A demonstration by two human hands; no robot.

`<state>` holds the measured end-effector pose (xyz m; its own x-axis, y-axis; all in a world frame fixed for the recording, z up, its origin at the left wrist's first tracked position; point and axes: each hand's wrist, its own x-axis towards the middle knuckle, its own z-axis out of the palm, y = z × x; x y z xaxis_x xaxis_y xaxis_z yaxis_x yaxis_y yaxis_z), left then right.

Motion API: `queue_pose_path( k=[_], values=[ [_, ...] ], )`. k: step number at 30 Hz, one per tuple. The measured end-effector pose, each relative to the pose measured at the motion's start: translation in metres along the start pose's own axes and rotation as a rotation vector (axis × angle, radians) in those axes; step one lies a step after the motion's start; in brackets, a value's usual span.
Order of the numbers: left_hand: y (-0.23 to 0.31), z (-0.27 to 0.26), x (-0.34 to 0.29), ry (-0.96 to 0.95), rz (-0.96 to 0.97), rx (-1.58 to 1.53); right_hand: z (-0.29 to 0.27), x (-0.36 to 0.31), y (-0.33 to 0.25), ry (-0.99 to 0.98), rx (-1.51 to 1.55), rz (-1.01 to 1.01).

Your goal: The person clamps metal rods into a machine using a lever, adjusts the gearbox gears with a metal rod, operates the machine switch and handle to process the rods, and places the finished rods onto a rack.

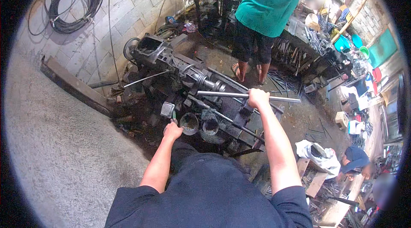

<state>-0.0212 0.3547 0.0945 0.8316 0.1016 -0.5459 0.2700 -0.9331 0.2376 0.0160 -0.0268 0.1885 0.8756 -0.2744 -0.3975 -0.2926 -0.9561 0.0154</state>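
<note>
My right hand (259,98) is closed around a long, straight metal rod (282,99), which lies nearly level across the old lathe (242,119). The rod's left end reaches to just below the lathe's chuck (201,79). Lower and to the left, my left hand (173,131) grips a green-handled tool (168,109) with a squarish pale grey head; its exact kind cannot be told. Two round open containers (189,123) with dark contents stand just right of that hand. A thinner bar (229,119) runs along the lathe's near side.
A person in a green shirt (272,3) stands at a cluttered workbench (299,35) beyond the lathe. Another person (356,159) is low at the right, near a white sack (319,157). Metal rods (278,83) lie on the floor. Coiled black cable (77,5) hangs on the left wall.
</note>
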Motion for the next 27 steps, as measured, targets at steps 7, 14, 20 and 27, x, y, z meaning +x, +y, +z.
queue_pose_path(
  k=[7, 14, 20, 27],
  values=[
    [-0.007, 0.011, 0.009, 0.018, 0.039, -0.042, 0.0, -0.006, 0.0, 0.067, 0.042, -0.018],
    [-0.006, 0.006, 0.009, 0.004, 0.051, -0.058, -0.008, -0.005, -0.003, 0.001, -0.011, -0.014],
    [-0.014, 0.008, 0.011, 0.038, 0.083, -0.067, -0.006, 0.007, 0.011, 0.11, -0.194, -0.431],
    [-0.011, 0.005, 0.006, -0.085, 0.069, 0.051, 0.005, 0.005, 0.018, 0.196, -0.01, -0.45]
  ],
)
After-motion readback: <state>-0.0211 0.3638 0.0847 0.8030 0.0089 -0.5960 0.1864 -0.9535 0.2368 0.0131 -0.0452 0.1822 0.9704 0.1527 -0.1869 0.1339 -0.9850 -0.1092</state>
